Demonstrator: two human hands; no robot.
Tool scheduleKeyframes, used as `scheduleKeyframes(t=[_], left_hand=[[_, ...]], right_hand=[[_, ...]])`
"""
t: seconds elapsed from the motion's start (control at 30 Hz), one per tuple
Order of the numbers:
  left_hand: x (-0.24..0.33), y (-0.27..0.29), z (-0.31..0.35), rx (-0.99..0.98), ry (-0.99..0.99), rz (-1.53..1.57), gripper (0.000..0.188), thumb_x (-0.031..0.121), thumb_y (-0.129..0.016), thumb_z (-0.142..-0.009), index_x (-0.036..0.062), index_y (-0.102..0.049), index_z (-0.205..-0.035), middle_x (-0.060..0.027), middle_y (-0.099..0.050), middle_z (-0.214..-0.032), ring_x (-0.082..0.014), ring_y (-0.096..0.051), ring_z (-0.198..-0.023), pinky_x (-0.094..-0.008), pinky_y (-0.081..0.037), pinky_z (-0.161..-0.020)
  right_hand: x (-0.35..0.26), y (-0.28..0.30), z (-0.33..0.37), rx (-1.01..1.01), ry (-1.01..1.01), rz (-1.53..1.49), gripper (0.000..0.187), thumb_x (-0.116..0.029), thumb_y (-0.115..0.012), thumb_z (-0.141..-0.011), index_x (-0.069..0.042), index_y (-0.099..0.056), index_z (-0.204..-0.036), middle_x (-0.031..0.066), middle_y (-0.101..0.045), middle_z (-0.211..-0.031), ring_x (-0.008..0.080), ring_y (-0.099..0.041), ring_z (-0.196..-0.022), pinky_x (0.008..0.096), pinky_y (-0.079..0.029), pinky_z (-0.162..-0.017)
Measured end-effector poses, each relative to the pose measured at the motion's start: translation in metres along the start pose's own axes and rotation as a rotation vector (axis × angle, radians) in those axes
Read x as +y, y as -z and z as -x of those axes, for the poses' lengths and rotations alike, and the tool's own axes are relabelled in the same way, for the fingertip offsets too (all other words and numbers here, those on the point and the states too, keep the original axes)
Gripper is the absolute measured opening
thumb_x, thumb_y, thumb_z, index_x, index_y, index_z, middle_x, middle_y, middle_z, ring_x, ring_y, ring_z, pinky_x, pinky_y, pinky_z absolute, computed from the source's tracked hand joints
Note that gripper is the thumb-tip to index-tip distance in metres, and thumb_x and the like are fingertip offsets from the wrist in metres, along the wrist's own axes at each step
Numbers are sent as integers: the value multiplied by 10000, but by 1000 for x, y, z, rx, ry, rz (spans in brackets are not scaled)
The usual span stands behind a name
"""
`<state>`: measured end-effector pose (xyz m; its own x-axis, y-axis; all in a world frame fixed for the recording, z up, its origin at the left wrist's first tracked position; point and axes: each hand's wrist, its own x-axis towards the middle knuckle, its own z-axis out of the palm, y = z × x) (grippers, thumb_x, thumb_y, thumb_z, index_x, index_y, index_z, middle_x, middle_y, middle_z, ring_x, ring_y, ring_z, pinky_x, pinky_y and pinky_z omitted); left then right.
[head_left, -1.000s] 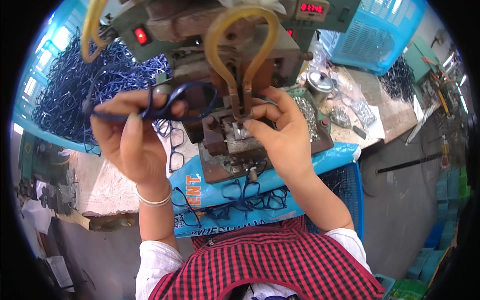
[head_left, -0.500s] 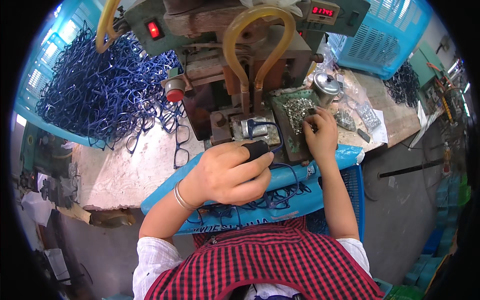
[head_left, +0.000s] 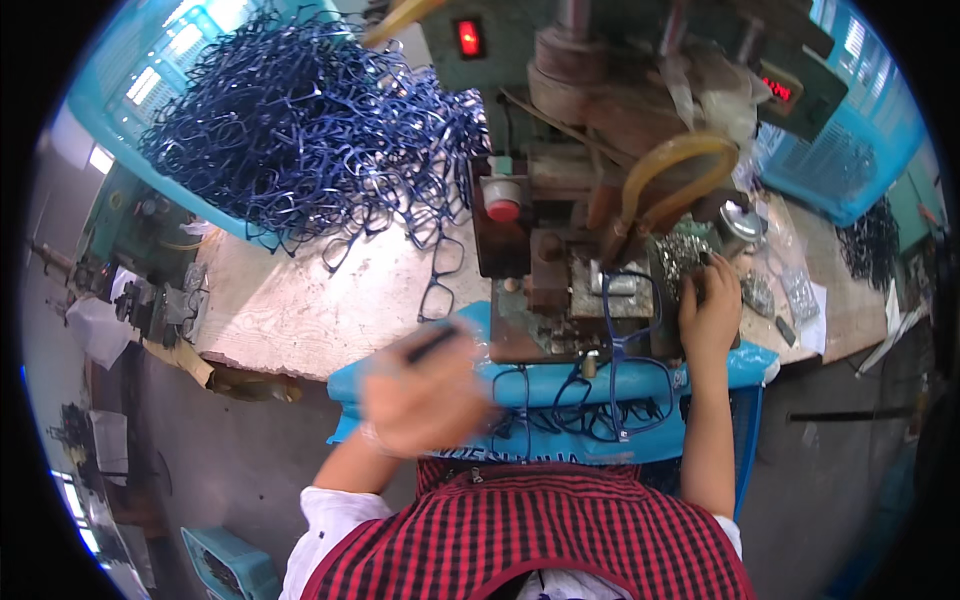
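Note:
My left hand (head_left: 425, 398) is smeared by motion, left of the press and above the edge of a blue plastic sheet (head_left: 370, 385). A black piece (head_left: 432, 343) shows at its fingers; I cannot tell whether it is held or worn. My right hand (head_left: 715, 305) has its fingers curled down at a heap of small shiny metal parts (head_left: 682, 250); what they pinch is hidden. Between the hands, a blue eyeglass frame (head_left: 617, 352) lies across the metal fixture (head_left: 642, 303) of the press, one rim over it and the other over the blue sheet.
A big pile of blue eyeglass frames (head_left: 300, 130) fills a light blue basket (head_left: 115, 140) at left. The press has a red button (head_left: 502, 208) and a yellow hose (head_left: 690, 150). A lidded metal pot (head_left: 742, 228) and plastic bags stand right. More frames (head_left: 640, 412) lie on the sheet.
My left hand has left the eyeglass frame at the fixture and moved away to the left. My right hand stays at the metal parts. The view has swung left.

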<state>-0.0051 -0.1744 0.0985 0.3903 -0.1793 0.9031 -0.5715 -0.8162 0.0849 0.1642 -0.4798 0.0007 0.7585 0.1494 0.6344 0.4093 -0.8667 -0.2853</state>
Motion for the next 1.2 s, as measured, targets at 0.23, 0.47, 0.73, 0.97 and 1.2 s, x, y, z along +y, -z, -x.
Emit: scheduleKeyframes(t=[0.23, 0.47, 0.73, 0.97, 1.2], left_hand=[[-185, 40, 26, -207, 882, -170, 190, 146, -694, -916, 19, -733, -1052, -82, -730, -924, -153, -673, -815, -265, -516, -743], [-275, -1, 146, -532, 857, -628, 191, 192, -713, -786, 61, -719, -926, -157, -672, -989, -332, -660, -905, -405, -533, -799], [-200, 4, 87, -817, 1291, 153, 140, 185, -649, -907, 48, -623, -896, -100, -695, -797, -176, -644, -597, -310, -519, -550], [-124, -44, 74, -175, 1505, 925, 53, 123, -564, -1004, 74, -551, -1018, -84, -650, -924, -195, -664, -739, -305, -561, -637], [-36, -29, -50, 335, 572, 1130, 145, 7, -580, -974, 20, -504, -1097, -129, -613, -1001, -189, -594, -975, -343, -548, -790]], right_hand=[[-29, 12, -28, -82, -389, -403, 119, -136, -727, -859, -32, -732, -918, 144, -718, -860, 285, -702, -809, 363, -525, -745], [-8, 15, -8, -69, -414, -484, 131, -76, -736, -830, -29, -756, -951, 98, -722, -842, 146, -671, -788, 275, -508, -731], [-52, 77, -30, -312, -390, -855, 108, -32, -739, -806, 2, -745, -909, 52, -725, -880, 115, -659, -839, 263, -509, -776], [-99, 49, -60, -329, -329, -1034, 370, -8, -784, -780, 44, -618, -1106, 68, -707, -929, 117, -658, -901, 247, -505, -804], [-108, 52, -58, -371, -379, -1251, 489, 69, -740, -787, 34, -532, -1228, 28, -670, -877, 79, -620, -870, 221, -492, -777]])
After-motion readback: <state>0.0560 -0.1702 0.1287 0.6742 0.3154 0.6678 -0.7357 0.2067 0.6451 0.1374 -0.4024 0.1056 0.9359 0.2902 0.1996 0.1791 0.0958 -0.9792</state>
